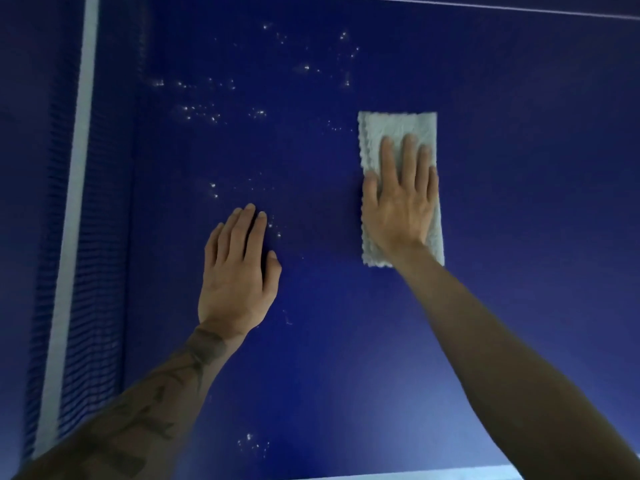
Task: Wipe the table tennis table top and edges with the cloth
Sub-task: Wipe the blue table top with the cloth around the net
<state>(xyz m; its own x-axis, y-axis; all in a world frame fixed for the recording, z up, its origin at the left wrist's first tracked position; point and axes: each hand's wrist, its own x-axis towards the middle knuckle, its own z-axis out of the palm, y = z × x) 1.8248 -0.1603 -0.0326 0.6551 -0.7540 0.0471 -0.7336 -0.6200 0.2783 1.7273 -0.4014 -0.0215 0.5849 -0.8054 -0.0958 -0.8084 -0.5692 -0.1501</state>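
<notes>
The blue table tennis table top (502, 168) fills the view. A folded pale grey cloth (394, 128) lies flat on it right of centre. My right hand (398, 202) presses flat on the cloth, fingers spread and pointing away from me. My left hand (239, 271) rests flat on the bare blue surface to the left, fingers together, holding nothing. Small white specks or droplets (201, 112) are scattered over the table ahead of my left hand, and a few (252, 441) lie near my left forearm.
The net (86, 271) with its white top band (74, 202) runs along the left side. A thin white line (485, 6) crosses the far top right. The table's white near edge (433, 474) shows at the bottom.
</notes>
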